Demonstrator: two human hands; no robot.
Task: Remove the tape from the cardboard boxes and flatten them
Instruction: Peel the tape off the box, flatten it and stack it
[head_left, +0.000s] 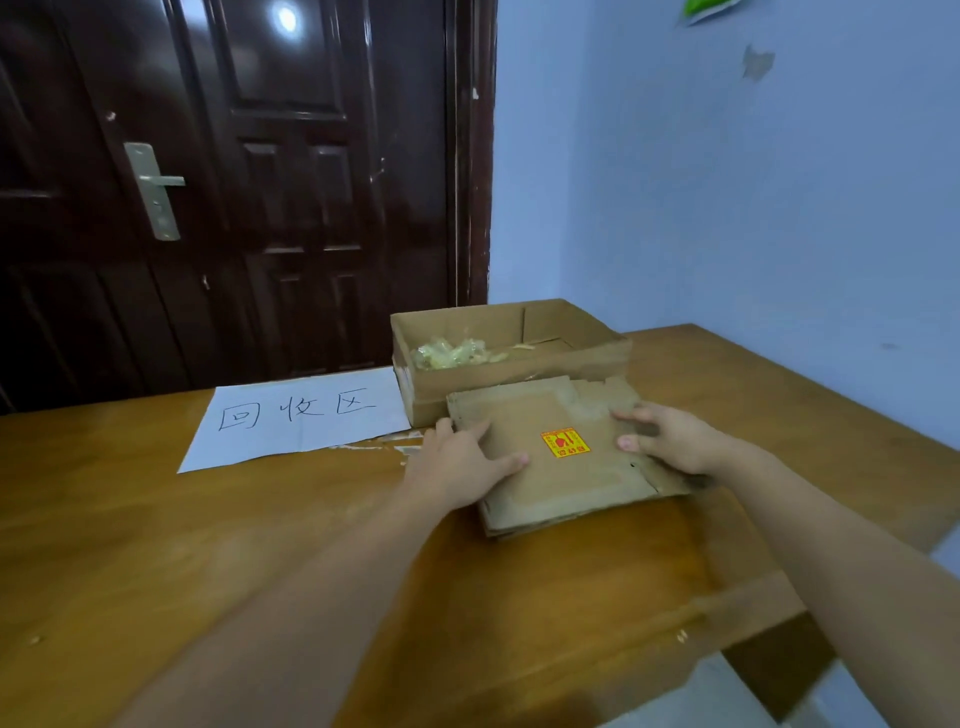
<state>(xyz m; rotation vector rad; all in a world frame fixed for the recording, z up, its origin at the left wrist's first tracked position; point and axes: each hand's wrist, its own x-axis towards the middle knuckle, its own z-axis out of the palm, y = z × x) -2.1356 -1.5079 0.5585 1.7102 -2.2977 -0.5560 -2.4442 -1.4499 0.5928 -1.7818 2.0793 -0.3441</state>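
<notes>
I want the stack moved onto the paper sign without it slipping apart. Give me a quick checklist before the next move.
1. Left hand on the stack: ok, fingers flat on top.
2. Right hand on the stack: ok, at its right edge.
3. Cardboard flattened: ok.
4. Layers aligned: not ok, edges stagger.
5. Sign free: ok.
6. Tape all off: cannot tell; scraps lie in the box.
</notes>
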